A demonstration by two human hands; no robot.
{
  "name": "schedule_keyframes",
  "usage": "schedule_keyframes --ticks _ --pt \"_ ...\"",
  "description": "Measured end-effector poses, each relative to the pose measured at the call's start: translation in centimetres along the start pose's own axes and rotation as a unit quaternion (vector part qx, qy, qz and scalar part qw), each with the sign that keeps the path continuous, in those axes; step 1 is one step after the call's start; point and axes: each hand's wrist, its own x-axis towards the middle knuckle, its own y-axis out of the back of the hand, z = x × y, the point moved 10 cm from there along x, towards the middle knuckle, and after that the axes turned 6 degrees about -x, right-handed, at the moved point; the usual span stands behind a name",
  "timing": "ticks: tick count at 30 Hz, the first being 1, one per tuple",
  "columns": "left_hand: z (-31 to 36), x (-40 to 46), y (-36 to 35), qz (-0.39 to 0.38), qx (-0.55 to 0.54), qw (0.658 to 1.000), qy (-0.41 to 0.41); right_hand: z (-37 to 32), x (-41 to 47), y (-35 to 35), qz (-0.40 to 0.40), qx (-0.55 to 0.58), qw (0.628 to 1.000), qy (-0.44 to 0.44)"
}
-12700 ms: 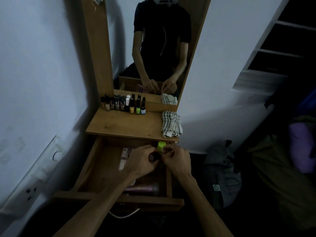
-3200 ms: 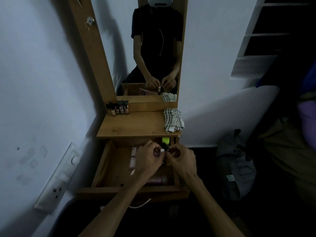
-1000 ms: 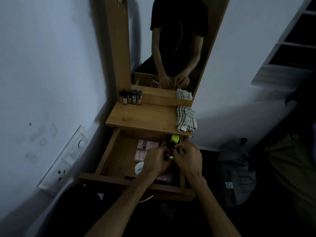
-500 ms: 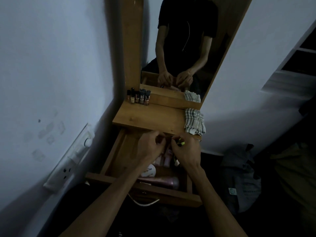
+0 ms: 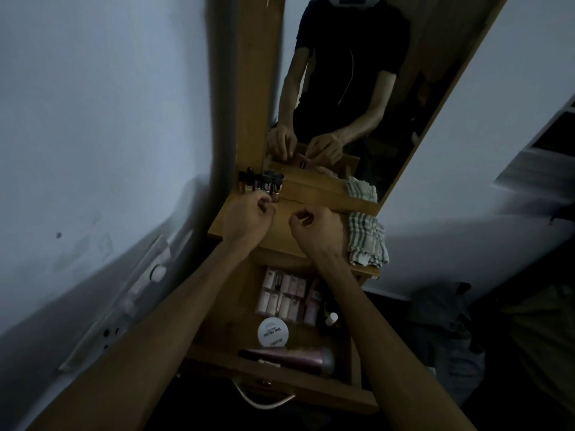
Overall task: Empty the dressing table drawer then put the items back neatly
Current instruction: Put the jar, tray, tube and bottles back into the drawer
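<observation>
The dressing table drawer stands pulled out below the top. In it lie rows of small pink boxes, a white round jar, a pink tube along the front and a small white-capped bottle. Several nail polish bottles stand at the back left of the table top. My left hand hovers just in front of them, fingers loosely curled, holding nothing. My right hand hangs over the middle of the top, curled and empty.
A folded checked cloth lies on the right end of the top. The tall mirror rises behind it. A switch and socket panel sits on the left wall. A dark bag lies on the floor at the right.
Both hands have risen out of the drawer and moved up over the table top, the left towards the nail polish bottles. The bottles they handled stay in the drawer.
</observation>
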Motion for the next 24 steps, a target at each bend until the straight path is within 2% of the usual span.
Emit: schedule_keyframes --ticks 7,18,24 --pt "0.3 4.8 1.0 0.022 0.049 0.998 -0.027 -1.6 3.8 -1.6 -0.001 -0.019 1.0 -0.004" --pt "-0.6 7.8 -1.9 -0.024 0.167 0.983 -0.066 -2.7 7.6 -3.7 0.014 -0.031 0.999 -0.02" --pt "-1.2 8.2 -2.4 -0.028 0.17 0.982 -0.08 -2.1 8.2 -5.3 0.015 -0.029 0.999 -0.032"
